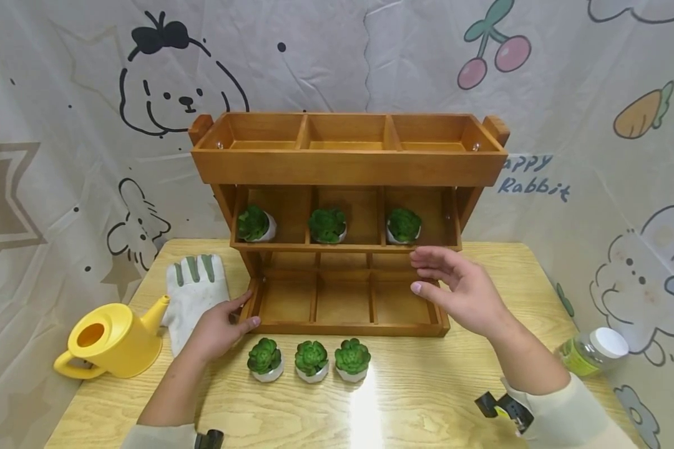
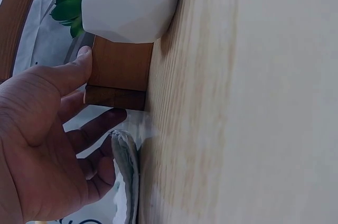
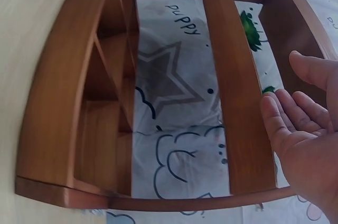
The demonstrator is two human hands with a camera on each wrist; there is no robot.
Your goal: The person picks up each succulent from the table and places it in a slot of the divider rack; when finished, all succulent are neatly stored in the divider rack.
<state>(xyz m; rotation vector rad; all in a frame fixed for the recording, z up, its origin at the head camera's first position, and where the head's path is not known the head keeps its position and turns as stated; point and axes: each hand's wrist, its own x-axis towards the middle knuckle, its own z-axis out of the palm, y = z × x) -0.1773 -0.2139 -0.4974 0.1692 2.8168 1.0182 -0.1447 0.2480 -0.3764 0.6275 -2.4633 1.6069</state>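
Observation:
A three-tier wooden planter shelf (image 1: 345, 168) stands on the table, each tier split into compartments. My left hand (image 1: 218, 330) holds its lower left front corner, thumb (image 2: 83, 57) against the front board and fingers round the side. Relaxed and holding nothing, my right hand (image 1: 465, 290) hovers before the shelf's right side, just below the middle tier. In that tier sit three potted succulents: a left one (image 1: 256, 224), a centre one (image 1: 327, 226) and a right one (image 1: 404, 226). Three more succulents (image 1: 311, 362) line up on the table before the shelf.
At the left are a yellow watering can (image 1: 115, 340) and a white glove (image 1: 196, 293) with green-tipped fingers. A clear jar (image 1: 592, 350) with a white lid lies at the right. Printed cloth (image 1: 326, 56) hangs behind the wooden table (image 1: 421, 399).

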